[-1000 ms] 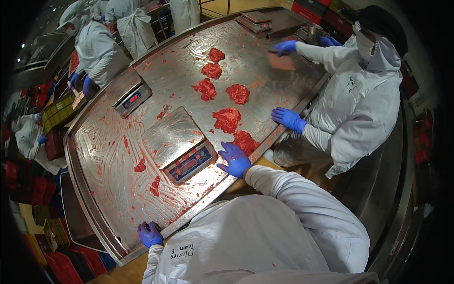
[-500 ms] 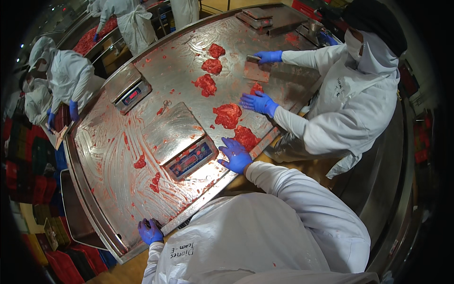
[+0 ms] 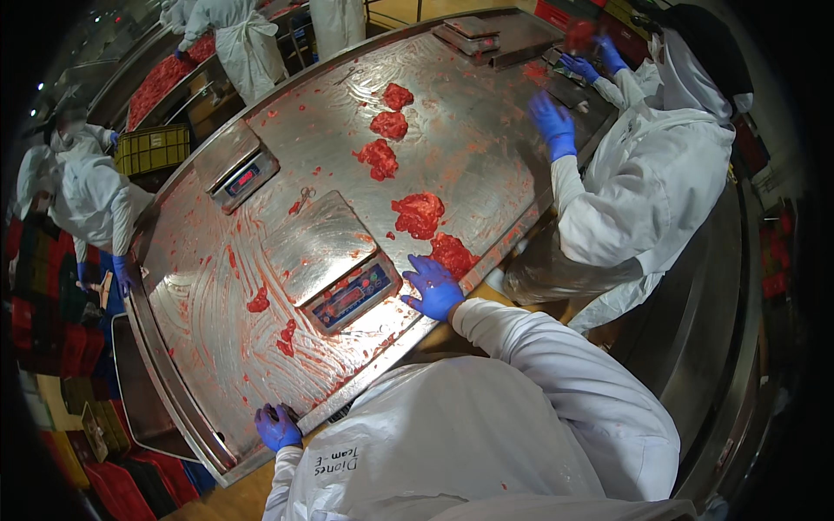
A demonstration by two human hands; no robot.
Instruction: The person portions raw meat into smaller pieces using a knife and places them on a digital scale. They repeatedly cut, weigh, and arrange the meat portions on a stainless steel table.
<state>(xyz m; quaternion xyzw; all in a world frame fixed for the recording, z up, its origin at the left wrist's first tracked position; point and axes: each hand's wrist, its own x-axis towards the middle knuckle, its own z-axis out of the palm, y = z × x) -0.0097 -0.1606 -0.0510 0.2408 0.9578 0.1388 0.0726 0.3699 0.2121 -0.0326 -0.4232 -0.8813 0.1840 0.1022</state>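
My right hand point(image 3: 434, 289), in a blue glove, rests with spread fingers on the near edge of the steel table point(image 3: 486, 174). It is between a digital scale point(image 3: 320, 247) and a lump of red meat point(image 3: 453, 255), its fingertips close to the meat. Just beyond lies a second meat lump point(image 3: 418, 215). My left hand point(image 3: 278, 428), also gloved in blue, sits at the table's near left edge, fingers curled around something dark that I cannot make out. Small meat scraps point(image 3: 286, 337) lie on the smeared surface between my hands.
Several meat lumps point(image 3: 378, 160) run in a row toward the far side. Scissors point(image 3: 304, 198) lie behind the near scale. Another scale point(image 3: 236, 169) stands at the far left edge. A co-worker point(image 3: 643, 191) stands at the right; others work at the left and back.
The co-worker at the right has turned toward the far corner and lifted a hand off the table; the scraper and small meat piece there are gone. My hands have barely moved.
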